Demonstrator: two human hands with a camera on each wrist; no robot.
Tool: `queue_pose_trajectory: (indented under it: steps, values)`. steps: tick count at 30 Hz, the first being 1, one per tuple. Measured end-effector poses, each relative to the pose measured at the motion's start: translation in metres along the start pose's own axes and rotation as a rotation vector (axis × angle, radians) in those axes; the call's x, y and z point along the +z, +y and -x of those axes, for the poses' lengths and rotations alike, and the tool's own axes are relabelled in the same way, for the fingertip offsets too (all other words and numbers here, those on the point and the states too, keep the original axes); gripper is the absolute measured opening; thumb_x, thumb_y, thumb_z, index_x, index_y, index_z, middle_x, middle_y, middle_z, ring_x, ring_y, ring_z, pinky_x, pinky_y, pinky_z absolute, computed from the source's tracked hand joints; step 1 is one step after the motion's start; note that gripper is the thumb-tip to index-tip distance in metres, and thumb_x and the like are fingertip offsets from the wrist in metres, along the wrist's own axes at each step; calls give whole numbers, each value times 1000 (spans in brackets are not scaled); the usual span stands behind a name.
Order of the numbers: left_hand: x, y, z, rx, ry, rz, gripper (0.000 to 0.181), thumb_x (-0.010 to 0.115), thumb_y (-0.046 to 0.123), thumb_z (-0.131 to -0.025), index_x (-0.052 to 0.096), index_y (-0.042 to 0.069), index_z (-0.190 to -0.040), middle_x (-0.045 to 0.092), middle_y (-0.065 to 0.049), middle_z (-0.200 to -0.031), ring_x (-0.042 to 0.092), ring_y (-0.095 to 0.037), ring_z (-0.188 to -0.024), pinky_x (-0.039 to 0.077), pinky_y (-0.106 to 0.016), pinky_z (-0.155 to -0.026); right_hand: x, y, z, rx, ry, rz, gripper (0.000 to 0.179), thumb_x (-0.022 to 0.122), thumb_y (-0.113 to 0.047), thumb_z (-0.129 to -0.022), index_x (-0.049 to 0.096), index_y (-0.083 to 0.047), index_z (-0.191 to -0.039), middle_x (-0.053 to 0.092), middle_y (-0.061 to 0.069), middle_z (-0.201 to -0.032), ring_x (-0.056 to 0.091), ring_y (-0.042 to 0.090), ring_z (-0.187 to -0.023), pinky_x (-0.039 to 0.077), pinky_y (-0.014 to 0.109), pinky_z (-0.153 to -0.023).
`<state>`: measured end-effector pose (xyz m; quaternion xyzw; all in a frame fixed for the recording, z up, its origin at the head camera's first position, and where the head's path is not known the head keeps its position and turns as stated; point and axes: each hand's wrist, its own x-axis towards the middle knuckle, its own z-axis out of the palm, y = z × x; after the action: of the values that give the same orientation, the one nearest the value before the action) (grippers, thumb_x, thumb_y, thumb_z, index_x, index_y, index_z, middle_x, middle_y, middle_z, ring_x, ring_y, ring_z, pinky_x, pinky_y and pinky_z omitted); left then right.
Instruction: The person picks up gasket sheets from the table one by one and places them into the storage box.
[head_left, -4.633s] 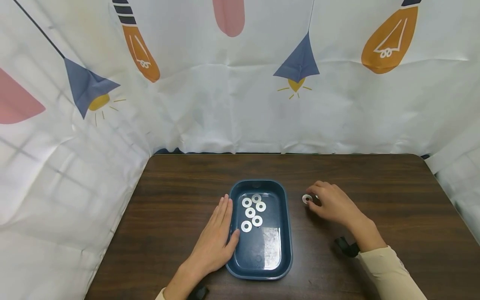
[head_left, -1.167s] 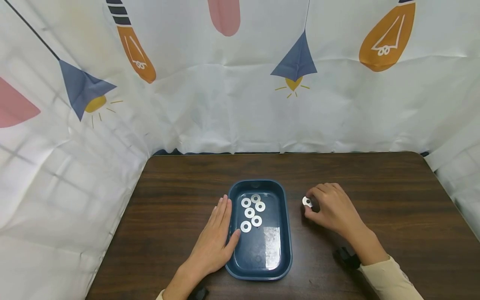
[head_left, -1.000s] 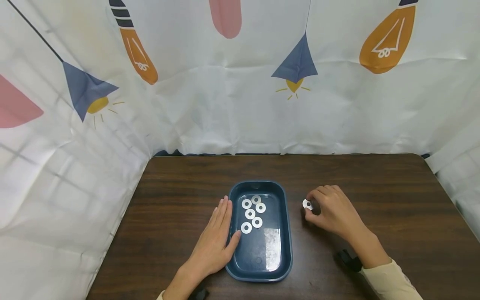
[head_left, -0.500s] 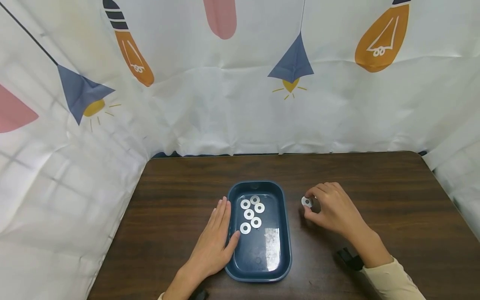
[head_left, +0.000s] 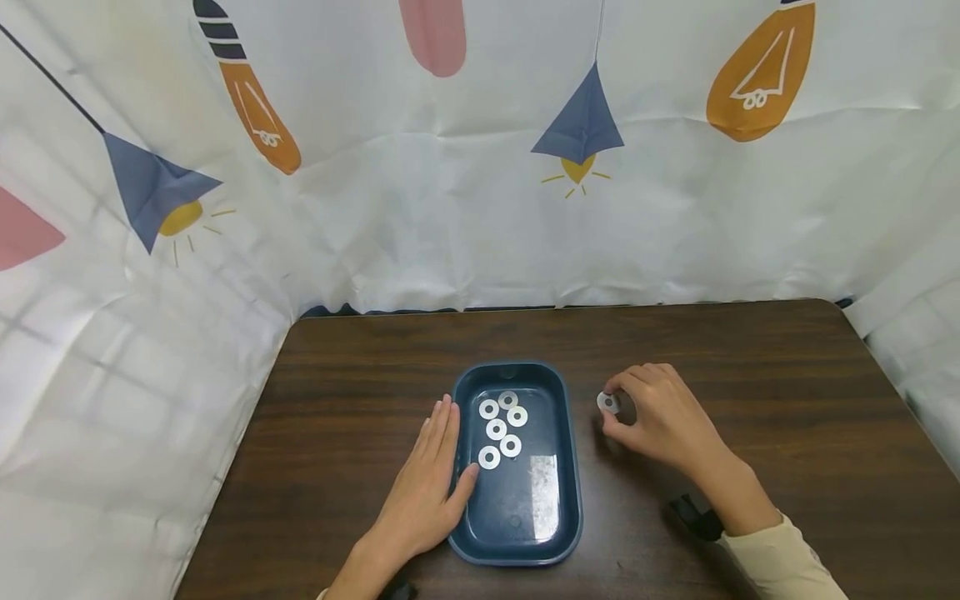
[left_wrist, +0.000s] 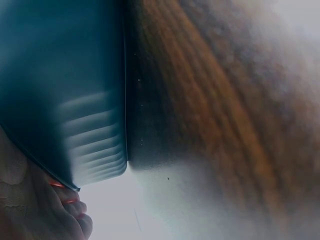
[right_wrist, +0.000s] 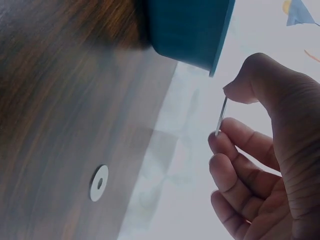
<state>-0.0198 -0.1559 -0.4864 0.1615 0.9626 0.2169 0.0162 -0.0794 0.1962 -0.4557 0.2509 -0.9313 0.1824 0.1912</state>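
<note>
My right hand [head_left: 660,417] pinches a flat metal washer [head_left: 608,402] by its edges between thumb and fingertips, to the right of the tray. The right wrist view has this held washer [right_wrist: 221,116] edge-on, apart from the tabletop. Another washer [right_wrist: 99,183] lies flat on the table there; in the head view it cannot be made out. My left hand [head_left: 423,492] rests along the left side of a blue tray [head_left: 573,467], fingers straight, thumb over the rim. Several washers [head_left: 489,457] lie loosely grouped in the tray's upper left part.
The dark wood-grain table [head_left: 360,375] reaches back to a white curtain [head_left: 450,217] printed with lamps and bulbs. A black strap device [head_left: 697,517] sits at the right wrist. Light reflects off the tray floor.
Earlier, the right fingers were more spread around the washer; now they pinch it. Lately the washer has tilted slightly and the right hand shifted little. The left hand and tray stay in place.
</note>
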Motion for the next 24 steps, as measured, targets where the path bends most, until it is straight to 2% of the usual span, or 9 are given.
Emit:
queue_pose_trajectory:
  steps: [7,17,24]
  values:
    - [2,0,2,-13,1,-2,88,61,42,-104,13,11,-171,10,-6,-181,13,-27,-168,27,-57,-131,2,2,4,-17,10,4,23,87,-19,-73,76,-8,-89,75,3,-86,65,19,-79,56,50,-88]
    - [0,1,-1,-9,-10,8,88,61,40,-104,11,11,-171,8,-7,-181,9,-25,-169,24,-56,-133,-2,-1,-8,-58,3,7,21,86,-19,-76,76,-9,-91,75,3,-87,65,19,-82,56,47,-86]
    - [0,0,-2,5,-2,1,87,62,38,-104,14,8,-171,10,-8,-181,10,-26,-169,25,-57,-132,-1,-7,-15,-92,21,-19,19,84,-20,-77,76,-11,-90,74,1,-86,67,20,-84,56,44,-85]
